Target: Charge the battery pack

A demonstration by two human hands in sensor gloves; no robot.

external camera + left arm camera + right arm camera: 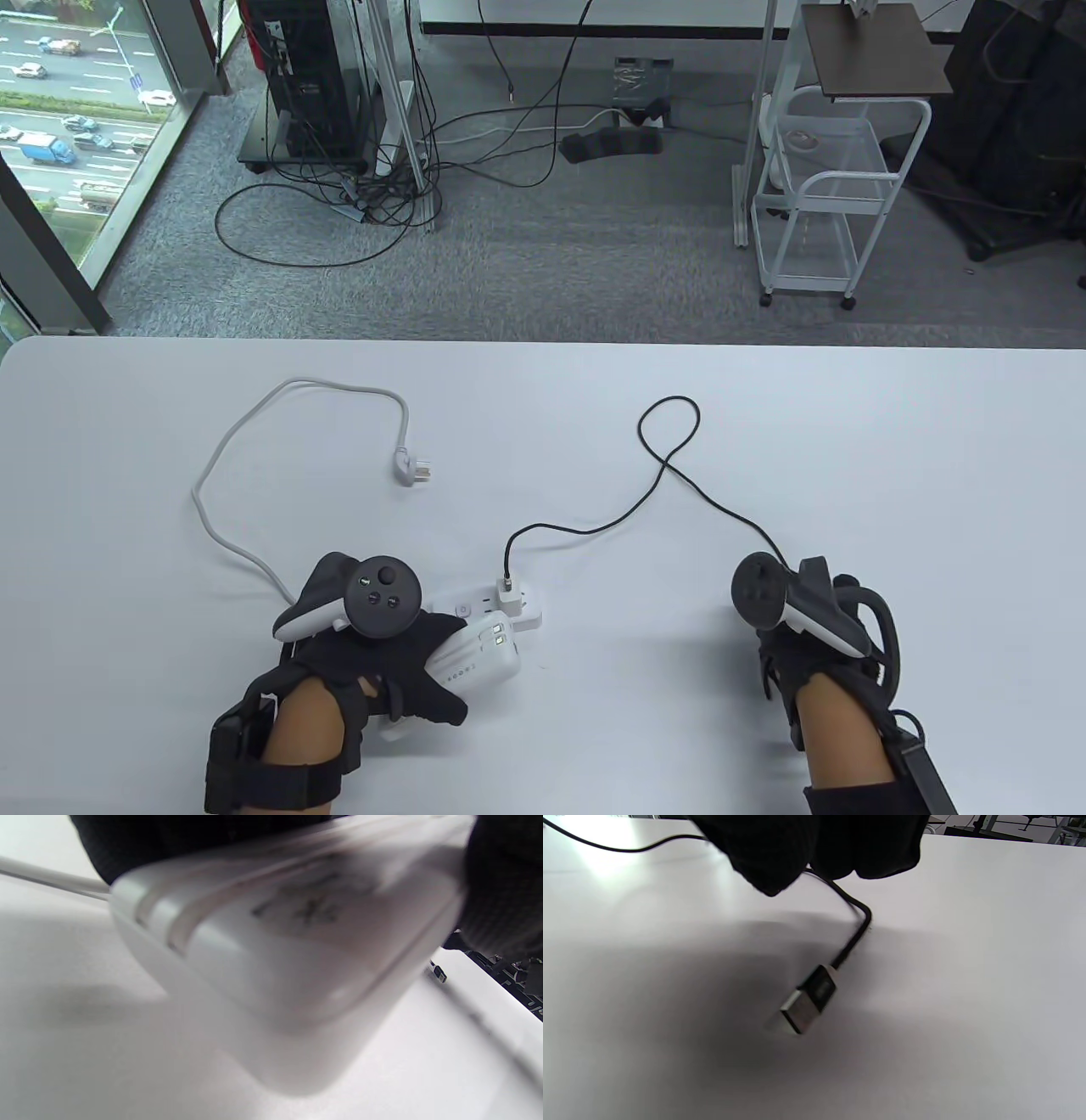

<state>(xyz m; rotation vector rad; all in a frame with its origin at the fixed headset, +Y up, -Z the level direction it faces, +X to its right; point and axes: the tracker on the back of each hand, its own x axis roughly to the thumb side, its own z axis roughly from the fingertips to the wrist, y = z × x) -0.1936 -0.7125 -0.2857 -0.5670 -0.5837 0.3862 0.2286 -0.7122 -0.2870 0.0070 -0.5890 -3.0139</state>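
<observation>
My left hand point(416, 671) grips a white battery pack point(477, 658) at the near left of the table, its port end pointing right. In the left wrist view the battery pack point(297, 963) fills the frame, blurred. Just behind it lies a white power strip point(462, 606) with a white charger point(512, 596) plugged in. A black cable point(670, 463) runs from the charger in a loop to my right hand point(768, 624). The right hand's fingers point(806, 853) pinch the cable just behind its metal USB plug point(808, 1005), which hangs close over the table.
The power strip's white cord point(221, 518) curves to the far left and ends in an unplugged wall plug point(416, 467). The white table point(891, 475) ends at a far edge, with grey carpet, a computer tower and a white trolley point(827, 195) beyond.
</observation>
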